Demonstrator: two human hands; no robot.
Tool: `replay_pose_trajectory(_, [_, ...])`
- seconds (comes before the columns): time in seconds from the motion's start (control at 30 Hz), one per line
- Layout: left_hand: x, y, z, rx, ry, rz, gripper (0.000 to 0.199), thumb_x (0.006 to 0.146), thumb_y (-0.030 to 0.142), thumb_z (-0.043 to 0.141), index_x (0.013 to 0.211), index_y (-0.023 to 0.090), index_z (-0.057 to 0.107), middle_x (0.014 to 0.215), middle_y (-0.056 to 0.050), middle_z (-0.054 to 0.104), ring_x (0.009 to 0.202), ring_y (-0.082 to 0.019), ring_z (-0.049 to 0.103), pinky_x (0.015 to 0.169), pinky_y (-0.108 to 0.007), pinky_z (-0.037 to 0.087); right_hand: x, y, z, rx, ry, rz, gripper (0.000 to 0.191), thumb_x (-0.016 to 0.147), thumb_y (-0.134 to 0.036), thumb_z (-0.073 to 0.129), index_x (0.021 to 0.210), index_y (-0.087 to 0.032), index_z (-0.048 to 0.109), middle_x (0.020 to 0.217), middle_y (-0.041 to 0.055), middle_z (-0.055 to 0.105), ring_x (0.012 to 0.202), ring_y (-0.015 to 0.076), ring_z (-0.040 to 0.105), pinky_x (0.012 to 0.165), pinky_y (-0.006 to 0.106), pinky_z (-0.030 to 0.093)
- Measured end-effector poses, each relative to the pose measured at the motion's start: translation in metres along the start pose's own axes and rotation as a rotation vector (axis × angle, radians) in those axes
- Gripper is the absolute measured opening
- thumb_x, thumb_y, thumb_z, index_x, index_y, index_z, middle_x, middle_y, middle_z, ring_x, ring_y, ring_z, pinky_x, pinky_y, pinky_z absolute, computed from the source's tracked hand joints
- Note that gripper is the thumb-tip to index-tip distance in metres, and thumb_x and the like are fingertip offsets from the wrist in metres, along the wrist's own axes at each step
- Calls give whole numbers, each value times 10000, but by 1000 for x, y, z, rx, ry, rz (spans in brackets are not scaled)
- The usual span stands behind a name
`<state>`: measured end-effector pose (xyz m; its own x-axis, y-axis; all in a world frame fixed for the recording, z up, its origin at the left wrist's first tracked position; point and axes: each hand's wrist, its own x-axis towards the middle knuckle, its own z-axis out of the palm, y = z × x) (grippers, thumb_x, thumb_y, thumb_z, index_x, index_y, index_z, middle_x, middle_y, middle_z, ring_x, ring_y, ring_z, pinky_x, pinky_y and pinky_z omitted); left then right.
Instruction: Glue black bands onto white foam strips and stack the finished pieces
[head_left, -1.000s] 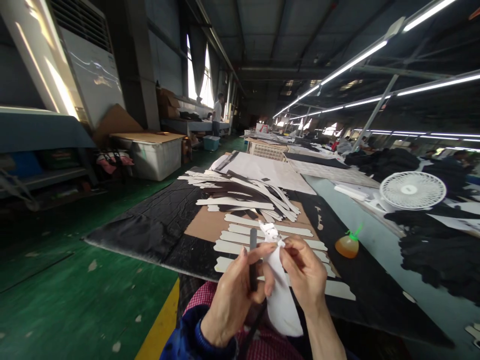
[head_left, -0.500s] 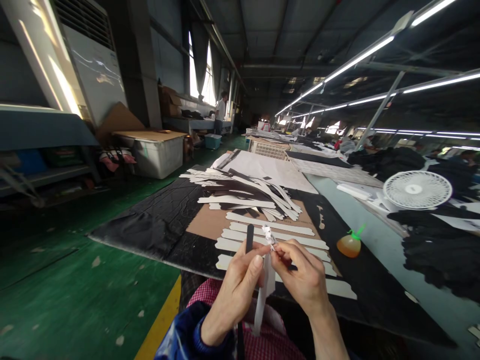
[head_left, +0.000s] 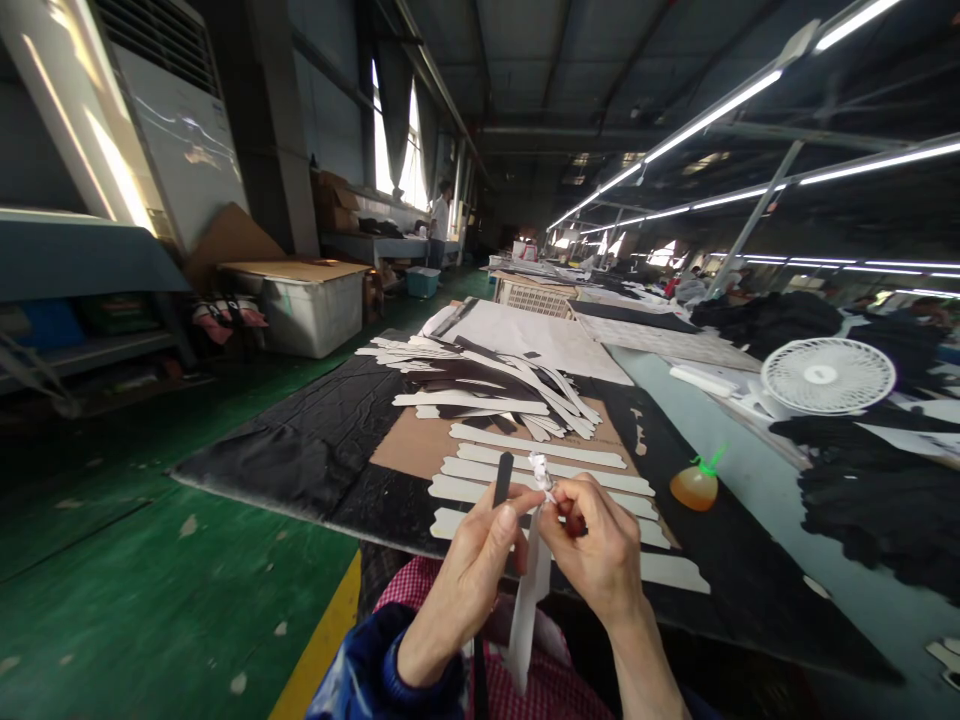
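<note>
My left hand is closed round a dark strip, whose upper end stands out above the fingers. A pale strip hangs down between my hands over my lap. Crumpled white paper sticks up where the fingertips meet, pinched by my right hand. Beneath and beyond the hands, several white strips lie in rows on brown cardboard. Behind them is a loose pile of white and dark strips.
The table has a black cover. To the right are an orange-filled bag with a green tie, a white fan and black fabric. A lidded bin stands at the left. A person is far back.
The lower end of the pale strip has swung slightly, and the dark strip's upper end leans a little further right. Both hands remain close together, with the view shifted slightly.
</note>
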<state>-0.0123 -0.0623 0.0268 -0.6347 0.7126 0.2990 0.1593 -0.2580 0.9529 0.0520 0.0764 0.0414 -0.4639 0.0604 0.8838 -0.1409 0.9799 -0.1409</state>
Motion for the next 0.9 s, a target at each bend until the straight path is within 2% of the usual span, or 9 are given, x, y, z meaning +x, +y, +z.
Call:
replay_pose_trajectory(0.13, [-3, 1, 1, 5, -28, 12, 527, 967, 515, 298, 1230, 209, 637, 1070, -87, 569, 623, -102, 440, 590, -252, 386, 0, 0, -1, -28, 51, 19, 123, 823, -125, 552, 767, -196, 469, 613, -55, 436, 485, 70, 419, 496, 200, 364])
replay_pose_trajectory(0.3, [-6, 2, 5, -5, -27, 28, 495, 975, 492, 297, 1235, 241, 635, 1142, -88, 542, 646, -102, 430, 538, -237, 348, 3, -4, -6, -53, 92, 22, 108, 841, -158, 541, 776, -198, 465, 617, -55, 449, 495, 72, 442, 510, 198, 373])
replay_pose_trajectory(0.47, [-6, 4, 9, -138, -30, 5, 497, 950, 523, 361, 1101, 203, 711, 1207, -105, 518, 610, -74, 420, 462, -221, 259, 4, 3, -12, -87, 130, 45, 101, 830, -158, 536, 761, -200, 474, 616, -54, 474, 496, 72, 460, 519, 197, 397])
replay_pose_trajectory(0.53, [-6, 5, 8, -267, 13, -20, 516, 934, 540, 390, 999, 164, 737, 1168, -115, 538, 562, -53, 400, 435, -219, 196, 1, 17, -17, -123, 206, 109, 82, 813, -182, 563, 759, -196, 503, 619, -46, 504, 509, 82, 479, 534, 209, 419])
replay_pose_trajectory(0.6, [-6, 6, 4, -431, 71, -36, 528, 931, 545, 395, 969, 141, 733, 1073, -118, 576, 529, -46, 383, 432, -221, 156, -5, 32, -22, -121, 307, 247, 80, 793, -231, 603, 768, -186, 542, 622, -34, 532, 523, 98, 501, 540, 225, 437])
replay_pose_trajectory(0.7, [-6, 8, 0, -673, 61, -120, 542, 936, 548, 379, 1048, 122, 696, 733, -63, 571, 508, -65, 358, 442, -216, 146, -12, 44, -28, 64, 343, 434, 119, 787, -274, 628, 824, -167, 589, 682, -3, 573, 551, 118, 537, 507, 237, 441])
replay_pose_trajectory(0.77, [-5, 9, -1, -795, 2, -215, 558, 928, 560, 383, 1055, 106, 680, 573, -19, 489, 483, -72, 320, 442, -213, 124, -10, 38, -30, 217, 251, 401, 95, 789, -243, 631, 850, -176, 603, 758, 19, 584, 623, 134, 566, 538, 250, 462])
replay_pose_trajectory(0.9, [-1, 9, 1, -898, -35, -266, 530, 910, 547, 433, 1057, 94, 665, 526, -2, 462, 454, -65, 274, 446, -215, 88, 0, 16, -29, 325, 52, 187, 83, 780, -148, 632, 829, -207, 600, 869, 41, 584, 809, 176, 594, 685, 304, 501])
